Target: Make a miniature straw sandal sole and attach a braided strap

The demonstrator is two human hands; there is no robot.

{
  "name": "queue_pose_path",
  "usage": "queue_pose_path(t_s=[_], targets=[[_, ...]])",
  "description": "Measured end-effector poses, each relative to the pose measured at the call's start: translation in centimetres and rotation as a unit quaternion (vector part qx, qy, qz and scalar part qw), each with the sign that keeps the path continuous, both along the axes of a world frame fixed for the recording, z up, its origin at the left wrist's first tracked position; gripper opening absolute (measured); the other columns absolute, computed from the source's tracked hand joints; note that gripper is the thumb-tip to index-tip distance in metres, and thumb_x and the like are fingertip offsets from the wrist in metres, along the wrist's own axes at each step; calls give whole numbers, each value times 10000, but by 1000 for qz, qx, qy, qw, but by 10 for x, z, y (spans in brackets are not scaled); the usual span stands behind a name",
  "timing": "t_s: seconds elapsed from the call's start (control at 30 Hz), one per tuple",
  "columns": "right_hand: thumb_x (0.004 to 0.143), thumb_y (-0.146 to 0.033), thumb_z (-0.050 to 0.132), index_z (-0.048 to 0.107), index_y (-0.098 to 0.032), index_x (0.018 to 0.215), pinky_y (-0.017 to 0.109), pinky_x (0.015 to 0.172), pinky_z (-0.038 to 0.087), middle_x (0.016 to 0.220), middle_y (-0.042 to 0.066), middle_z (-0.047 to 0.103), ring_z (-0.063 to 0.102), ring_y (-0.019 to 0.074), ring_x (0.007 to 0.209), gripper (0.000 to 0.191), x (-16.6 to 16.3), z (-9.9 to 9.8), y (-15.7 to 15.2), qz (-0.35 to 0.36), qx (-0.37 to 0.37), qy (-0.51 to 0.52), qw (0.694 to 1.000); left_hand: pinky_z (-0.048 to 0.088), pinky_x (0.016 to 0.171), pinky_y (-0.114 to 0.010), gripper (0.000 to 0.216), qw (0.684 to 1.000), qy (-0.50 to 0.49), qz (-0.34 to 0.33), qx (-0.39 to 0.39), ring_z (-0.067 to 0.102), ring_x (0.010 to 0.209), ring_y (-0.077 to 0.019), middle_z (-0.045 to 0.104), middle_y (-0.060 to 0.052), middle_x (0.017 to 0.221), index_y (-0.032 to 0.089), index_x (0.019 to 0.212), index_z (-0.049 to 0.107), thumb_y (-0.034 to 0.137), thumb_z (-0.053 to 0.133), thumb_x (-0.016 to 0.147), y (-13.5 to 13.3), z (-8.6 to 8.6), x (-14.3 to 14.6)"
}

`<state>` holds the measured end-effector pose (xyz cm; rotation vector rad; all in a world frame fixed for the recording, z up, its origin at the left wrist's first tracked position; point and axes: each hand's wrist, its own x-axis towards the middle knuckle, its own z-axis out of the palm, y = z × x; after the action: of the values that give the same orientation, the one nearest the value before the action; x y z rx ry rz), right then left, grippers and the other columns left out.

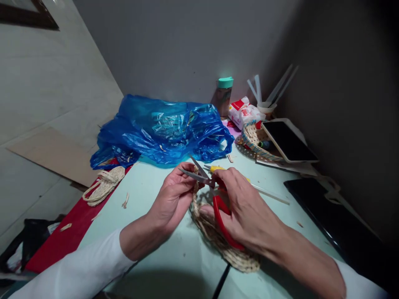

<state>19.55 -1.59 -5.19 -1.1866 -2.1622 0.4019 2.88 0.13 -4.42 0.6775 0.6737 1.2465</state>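
My right hand [240,203] grips a pair of scissors by its red handles [220,216]. The scissor blades [195,175] are spread apart and point up and left, around a braided straw strand. My left hand [174,195] pinches that straw braid [195,199] close to the blades. Below, the braid runs down to a woven straw piece [224,241], partly hidden under my right hand and the handles. A tool with a yellow handle [216,169] lies on the table just behind the scissors.
A blue plastic bag [162,128] spreads across the back. A coiled straw braid [104,187] lies at the left. At the right are a woven basket [249,137], a tablet [289,141], a black device [327,220] and a green-lidded jar [224,93]. Straw scraps dot the tabletop [146,178].
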Motion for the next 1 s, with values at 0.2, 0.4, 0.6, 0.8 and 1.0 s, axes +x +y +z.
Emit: queue_pose_path(t_s=[0.2,0.4,0.6,0.8,1.0], targets=[[919,-408,549,486,-142,1055,398,707,463,932,99,520,517,252,827,305,-4,-8,5,0,22,9,1000,503,782,-221,212,1000,-16,-5,-12,626,775,-118,669,-18,815,166,835,637,-27,611,751,-2,-4,2],[939,-355,501,501,-132,1012,361,667,465,884,102,556,538,239,771,235,-3,-11,7,7,75,-6,997,511,775,-229,229,1000,-15,-4,-9,639,783,-126,694,-25,813,176,822,653,-37,592,764,-4,-2,4],[947,-286,444,553,-137,944,339,611,435,807,88,587,545,232,695,185,4,-15,5,11,92,-68,993,498,784,-199,217,1000,0,11,14,618,750,-98,680,0,772,177,797,681,-33,630,772,-4,-3,2],[886,-150,386,582,-118,939,304,556,403,758,85,585,544,210,629,206,10,-16,5,31,113,-105,987,485,763,-187,186,1000,10,17,4,600,746,-95,669,4,763,169,765,685,-6,724,717,-3,-6,3],[882,-123,398,550,-150,878,284,507,361,705,53,556,509,187,566,154,16,-12,5,39,155,-119,980,476,756,-200,158,999,36,20,7,571,731,-100,649,3,760,170,756,688,59,778,687,-3,-7,2]])
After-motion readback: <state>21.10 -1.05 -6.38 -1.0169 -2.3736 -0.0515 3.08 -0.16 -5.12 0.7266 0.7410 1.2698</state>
